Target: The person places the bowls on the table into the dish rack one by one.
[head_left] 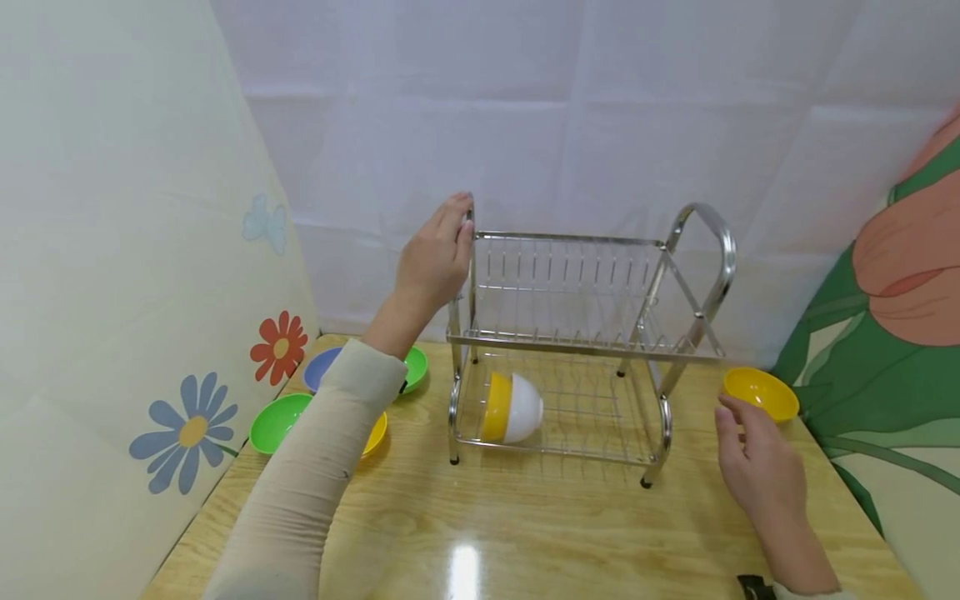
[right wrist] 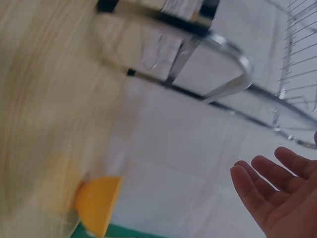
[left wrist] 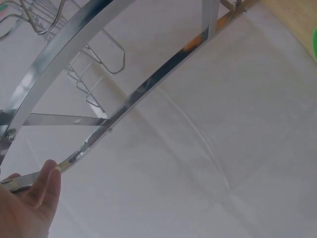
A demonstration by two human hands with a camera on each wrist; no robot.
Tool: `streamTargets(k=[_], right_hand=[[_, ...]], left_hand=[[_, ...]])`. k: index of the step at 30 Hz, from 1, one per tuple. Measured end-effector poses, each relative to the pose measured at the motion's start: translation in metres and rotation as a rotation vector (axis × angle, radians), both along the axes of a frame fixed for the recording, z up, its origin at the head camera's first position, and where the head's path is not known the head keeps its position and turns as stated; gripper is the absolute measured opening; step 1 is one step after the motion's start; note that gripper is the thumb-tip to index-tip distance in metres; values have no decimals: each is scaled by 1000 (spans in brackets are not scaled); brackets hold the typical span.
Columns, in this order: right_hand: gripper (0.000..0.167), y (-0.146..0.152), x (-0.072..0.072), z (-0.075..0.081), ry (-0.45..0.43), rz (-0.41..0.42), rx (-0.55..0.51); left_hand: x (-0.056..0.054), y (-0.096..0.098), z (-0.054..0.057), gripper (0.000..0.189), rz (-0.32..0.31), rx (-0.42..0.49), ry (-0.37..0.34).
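A two-tier metal dish rack (head_left: 555,343) stands on the table. My left hand (head_left: 435,257) grips the top of its left side frame; in the left wrist view the fingers (left wrist: 51,191) bend around the metal bar. On the lower tier, a yellow bowl (head_left: 495,408) and a white bowl (head_left: 525,408) lie on their sides, nested together. To the right of the rack my right hand (head_left: 765,471) holds nothing, fingers loosely bent. Just beyond its fingertips in the head view is another yellow bowl (head_left: 761,393), which the right wrist view shows apart from the hand.
Several bowls sit left of the rack, partly behind my left arm: a green bowl (head_left: 277,423), a blue bowl (head_left: 321,367), another green bowl (head_left: 415,371) and a yellow bowl (head_left: 377,435). A white cloth (head_left: 525,158) hangs behind the rack, with flower-patterned sheets at both sides.
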State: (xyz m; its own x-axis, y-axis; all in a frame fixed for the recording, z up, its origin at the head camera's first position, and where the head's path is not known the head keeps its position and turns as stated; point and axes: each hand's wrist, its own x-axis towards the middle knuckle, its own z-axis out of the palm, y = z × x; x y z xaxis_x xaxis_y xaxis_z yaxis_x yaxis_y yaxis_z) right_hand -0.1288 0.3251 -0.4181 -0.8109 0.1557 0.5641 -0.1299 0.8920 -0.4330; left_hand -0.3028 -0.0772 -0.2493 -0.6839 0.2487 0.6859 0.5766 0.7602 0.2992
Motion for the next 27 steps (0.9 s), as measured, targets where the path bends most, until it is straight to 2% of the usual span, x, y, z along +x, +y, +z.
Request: streamTargets(k=[6,9,15,23,27], right_hand=[[53,34,-10,-13,-185,-45,2],[58,49,-16,-18,-238,-59,18],[63,75,-28,-26,-287,-64,49],[75,119,-47,-39,-344,-29,76],[74,131,-55,-43,-355,-12,69]], left_hand=[[-1,-3,0,47,8,4,10],[0,-4,0,47,6,3,6],[1,-6,0,46,8,2,10],[0,-5,-2,45,-5,18,36],[0,-5,-1,45,-8,24,48]])
